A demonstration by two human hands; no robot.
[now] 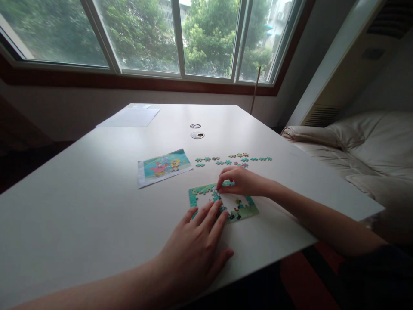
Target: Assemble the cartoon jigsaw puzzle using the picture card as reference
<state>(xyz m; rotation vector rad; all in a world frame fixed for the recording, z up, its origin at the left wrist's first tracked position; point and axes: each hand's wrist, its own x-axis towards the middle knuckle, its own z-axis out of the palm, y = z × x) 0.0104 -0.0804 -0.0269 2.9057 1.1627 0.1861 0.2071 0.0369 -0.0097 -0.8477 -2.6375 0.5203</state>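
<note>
A partly assembled jigsaw puzzle [248, 212] lies on the white table, its green and teal border joined around white gaps. My left hand [196, 237] rests over its lower left part, fingers spread and fingertips on the pieces. Above the puzzle's upper middle, my right hand [237, 178] has thumb and index finger pinched together at a puzzle piece [215, 193], largely hidden by the fingers. Several loose puzzle pieces [228, 162] lie in rows just beyond the puzzle. To the left is a printed reference picture [166, 167] with cartoon figures.
The white table [97, 206] narrows toward a window [148, 38]. Two round discs [197, 135] lie farther back, and white paper sheets [129, 116] sit at the far left corner. A pale sofa [361, 146] stands to the right, and a thin stick [255, 90] leans behind the table.
</note>
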